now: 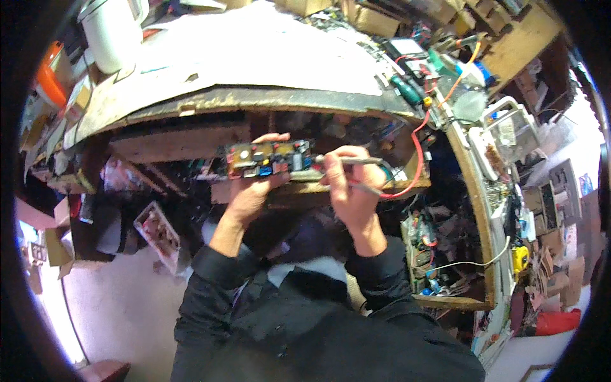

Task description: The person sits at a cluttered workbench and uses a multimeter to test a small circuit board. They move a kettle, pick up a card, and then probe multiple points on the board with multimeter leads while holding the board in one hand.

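My left hand (248, 200) grips a long circuit board (258, 156) from below, with fingertips showing over its far edge. The board is crowded with small parts, among them a blue one and a grey block. At its right end my right hand (353, 204) is closed on slim test probes (364, 160), which fan out behind the fingers. A red lead (419, 153) curves from them up to the right, and a dark cable shows beside it. The probe tips are too small to tell whether they touch the board.
An open wooden drawer (318, 188) lies beneath my hands, before the white-covered bench (254, 54). On the bench's right are a meter-like device (407, 46) and a green-handled tool (405, 90). Another cluttered drawer (489, 254) stands right. A narrow bin (159, 232) is at left.
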Tool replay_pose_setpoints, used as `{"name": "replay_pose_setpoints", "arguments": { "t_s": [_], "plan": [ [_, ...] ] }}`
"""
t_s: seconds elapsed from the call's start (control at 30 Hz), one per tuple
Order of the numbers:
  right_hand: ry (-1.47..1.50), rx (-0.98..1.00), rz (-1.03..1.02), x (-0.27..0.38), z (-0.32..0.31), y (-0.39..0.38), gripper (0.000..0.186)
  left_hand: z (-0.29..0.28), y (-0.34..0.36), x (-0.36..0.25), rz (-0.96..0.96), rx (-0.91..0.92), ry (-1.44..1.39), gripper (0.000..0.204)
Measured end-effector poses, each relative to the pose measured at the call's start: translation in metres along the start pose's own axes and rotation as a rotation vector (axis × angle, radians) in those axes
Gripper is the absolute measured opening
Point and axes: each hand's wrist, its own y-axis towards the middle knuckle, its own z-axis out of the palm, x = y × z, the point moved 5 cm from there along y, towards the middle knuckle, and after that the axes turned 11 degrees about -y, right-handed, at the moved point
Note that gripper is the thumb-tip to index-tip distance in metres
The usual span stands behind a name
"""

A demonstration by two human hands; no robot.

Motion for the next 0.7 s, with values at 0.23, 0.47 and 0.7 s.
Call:
{"name": "replay_pose_setpoints", "arguments": {
  "t_s": [0.23,0.47,0.7],
  "plan": [
    [0.152,0.031,0.090,-0.003,0.000,0.002,0.007,0.003,-0.002,0.002,0.018,-0.026,-0.055,0.072],
    [0.241,0.033,0.168,-0.001,0.005,-0.004,0.009,-0.003,-0.018,-0.007,0.063,-0.038,0.015,0.072],
    [0.546,0.237,0.286,0.029,0.046,-0.037,0.013,-0.046,-0.112,-0.028,0.102,-0.371,-0.100,0.080]
  ]
}}
